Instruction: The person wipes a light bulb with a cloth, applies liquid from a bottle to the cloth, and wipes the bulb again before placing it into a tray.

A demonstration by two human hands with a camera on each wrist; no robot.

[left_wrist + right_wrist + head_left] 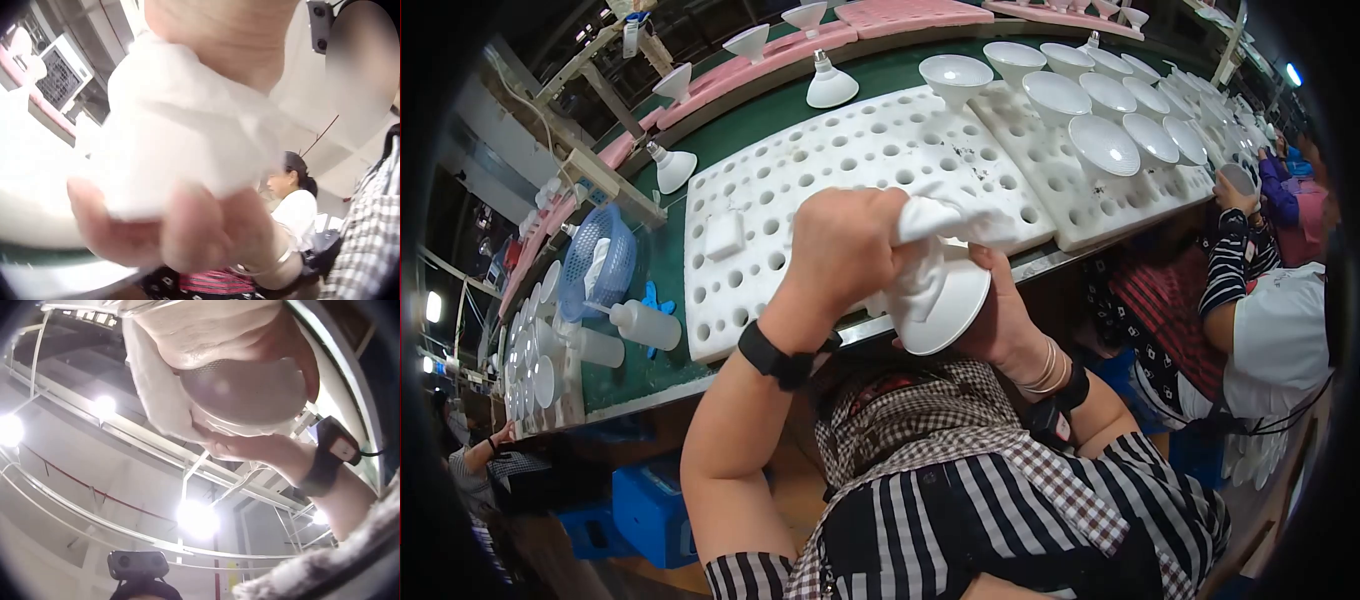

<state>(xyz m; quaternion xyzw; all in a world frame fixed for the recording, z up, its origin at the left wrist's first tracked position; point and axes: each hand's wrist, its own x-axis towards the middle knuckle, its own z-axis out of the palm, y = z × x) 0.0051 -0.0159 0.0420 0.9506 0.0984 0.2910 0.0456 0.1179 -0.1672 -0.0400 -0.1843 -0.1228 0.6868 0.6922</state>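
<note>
A white cloth [940,225] is gripped by my left hand [845,250] and lies bunched over the side of a white cone-shaped lamp [948,310]. Around the lamp's other side curl the fingers of my right hand [1012,325]. In the left wrist view the cloth [181,125] hangs below my left hand [225,37], with my right fingers [194,231] under it. The right wrist view shows the lamp's round face [250,394] within my right hand [219,331], the cloth [156,387] alongside and my left hand [256,448] below. The lamp's base is hidden.
A white foam board [750,190] with holes lies on the green table [735,150], bearing a small white block [724,235]. Several lamps [1104,145] stand at the right. At left are a blue basket [615,265] and bottles [645,325]. Another person [1280,320] sits right.
</note>
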